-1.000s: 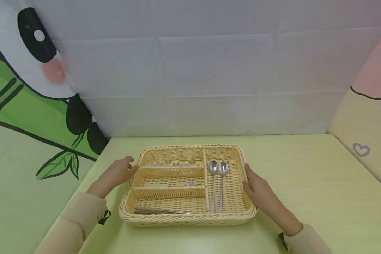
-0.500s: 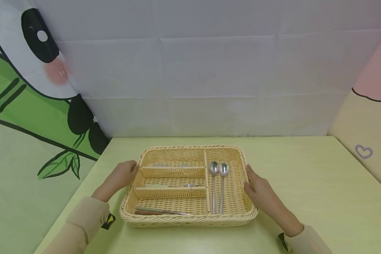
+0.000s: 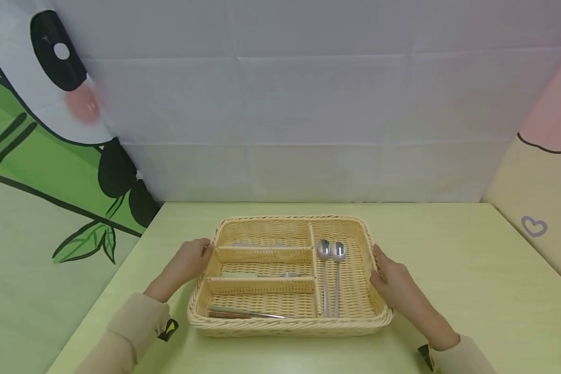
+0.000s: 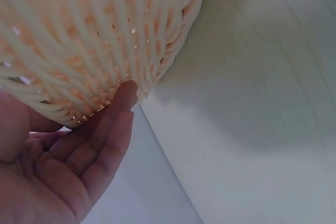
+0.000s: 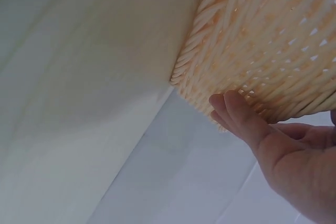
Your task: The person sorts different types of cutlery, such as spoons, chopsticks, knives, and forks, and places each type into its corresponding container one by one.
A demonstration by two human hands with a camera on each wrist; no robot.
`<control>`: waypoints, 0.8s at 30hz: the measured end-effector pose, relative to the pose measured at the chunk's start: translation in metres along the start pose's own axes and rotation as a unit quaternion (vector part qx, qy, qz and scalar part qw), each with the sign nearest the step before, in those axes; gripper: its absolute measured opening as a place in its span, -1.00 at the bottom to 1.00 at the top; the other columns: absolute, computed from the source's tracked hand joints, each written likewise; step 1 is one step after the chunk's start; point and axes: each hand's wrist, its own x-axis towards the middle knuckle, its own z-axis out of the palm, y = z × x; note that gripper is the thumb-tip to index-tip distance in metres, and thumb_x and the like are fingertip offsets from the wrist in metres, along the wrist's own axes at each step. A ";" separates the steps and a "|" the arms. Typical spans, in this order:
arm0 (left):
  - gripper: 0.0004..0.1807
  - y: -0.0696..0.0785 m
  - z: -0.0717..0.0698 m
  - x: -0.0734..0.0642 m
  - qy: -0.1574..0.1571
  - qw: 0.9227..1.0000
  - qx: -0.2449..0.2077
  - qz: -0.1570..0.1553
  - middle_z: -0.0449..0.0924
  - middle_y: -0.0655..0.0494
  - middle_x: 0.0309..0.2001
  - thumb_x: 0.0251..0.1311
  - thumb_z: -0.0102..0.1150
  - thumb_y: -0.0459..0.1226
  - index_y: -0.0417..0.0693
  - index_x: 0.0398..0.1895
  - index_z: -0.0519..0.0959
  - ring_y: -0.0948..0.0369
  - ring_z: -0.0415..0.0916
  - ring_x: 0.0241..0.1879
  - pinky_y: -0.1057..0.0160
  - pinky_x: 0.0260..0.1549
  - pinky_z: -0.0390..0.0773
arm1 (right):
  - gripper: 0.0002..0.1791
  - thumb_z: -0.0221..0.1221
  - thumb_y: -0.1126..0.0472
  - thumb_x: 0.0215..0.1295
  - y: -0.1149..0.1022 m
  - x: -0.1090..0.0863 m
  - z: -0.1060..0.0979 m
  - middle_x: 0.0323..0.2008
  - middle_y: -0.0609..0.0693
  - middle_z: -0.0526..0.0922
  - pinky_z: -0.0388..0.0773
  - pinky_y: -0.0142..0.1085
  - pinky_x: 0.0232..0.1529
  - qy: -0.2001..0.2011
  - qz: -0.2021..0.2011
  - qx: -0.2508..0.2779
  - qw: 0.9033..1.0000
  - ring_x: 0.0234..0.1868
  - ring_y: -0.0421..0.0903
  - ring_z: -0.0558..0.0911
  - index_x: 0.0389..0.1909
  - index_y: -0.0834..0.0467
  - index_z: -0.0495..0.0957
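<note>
A woven cream basket (image 3: 290, 325) with several compartments sits on the table. My left hand (image 3: 192, 259) grips its left rim; in the left wrist view its fingers (image 4: 113, 140) press the outer wall (image 4: 105, 40) from outside. On the opposite side my right hand (image 3: 395, 280) holds the right rim, thumb at the inner side, with fingers (image 5: 244, 116) against the weave. Two metal spoons (image 3: 324, 252) lie lengthwise in the right compartment. A fork (image 3: 290, 274) with a pale green handle rests in the middle-left one. Slim utensils with green and brown handles (image 3: 229, 314) lie in the front-left one.
In the back-left compartment, flat silvery pieces (image 3: 243, 244) are mostly hidden by the divider. The pale wood-grain table (image 3: 449, 249) extends right and behind the basket. A white cloth wall (image 3: 308, 130) stands behind, with cartoon-printed panels at both sides.
My left hand has closed onto the left rim, its fingers drawing in from a looser spread. Since then the basket has shifted slightly right, with both hands on it.
</note>
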 end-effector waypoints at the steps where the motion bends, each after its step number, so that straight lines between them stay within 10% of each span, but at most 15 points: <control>1: -0.71 -0.001 0.000 0.000 0.002 1.000 -0.003 0.003 0.21 0.08 -0.70 0.36 -0.21 -0.31 -0.20 -0.54 0.36 0.24 0.15 -0.69 0.30 -0.65 0.21 | -0.36 -0.02 0.42 0.22 0.000 0.000 0.000 -0.78 -0.10 0.28 0.17 -0.51 -0.81 0.001 -0.002 0.001 1.000 -0.84 -0.36 0.10 0.30 0.50 0.00; 24: -0.68 -0.013 0.004 -0.002 0.009 0.998 -0.060 0.029 0.18 0.15 -0.78 0.37 -0.18 -0.27 -0.14 -0.56 0.39 0.30 0.06 -0.79 0.38 -0.74 0.17 | -0.36 -0.06 0.35 0.27 -0.002 0.001 -0.001 -0.78 -0.15 0.19 0.17 -0.46 -0.78 -0.021 0.004 -0.037 0.999 -0.82 -0.36 0.03 0.29 0.53 -0.05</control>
